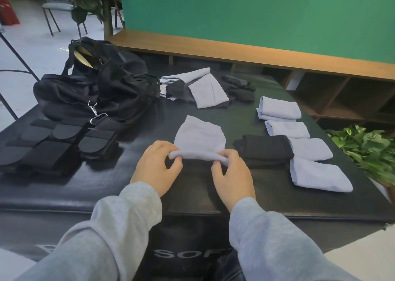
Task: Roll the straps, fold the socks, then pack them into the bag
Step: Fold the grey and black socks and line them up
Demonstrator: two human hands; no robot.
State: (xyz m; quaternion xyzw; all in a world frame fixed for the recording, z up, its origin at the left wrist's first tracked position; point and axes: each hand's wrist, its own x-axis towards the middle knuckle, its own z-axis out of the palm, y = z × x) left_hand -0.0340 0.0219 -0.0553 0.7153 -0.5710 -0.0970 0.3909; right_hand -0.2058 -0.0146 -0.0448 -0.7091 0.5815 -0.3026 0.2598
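Observation:
A pale blue sock (199,137) lies in the middle of the black table (106,186). My left hand (157,167) pinches its near left edge and my right hand (232,174) pinches its near right edge, the near edge rolled up off the table. Several folded pale blue socks (277,109) and a folded black sock (264,148) sit in a row at the right. Loose socks (198,88) lie in a heap at the back. The black bag (96,84) stands open at the back left. Rolled black straps (53,148) lie in front of it.
A metal clip (94,112) on the bag's shoulder strap hangs over the bag's front. A green plant (369,152) stands off the table's right edge. A wooden shelf (256,54) and green wall run behind. A chair (59,9) stands far left.

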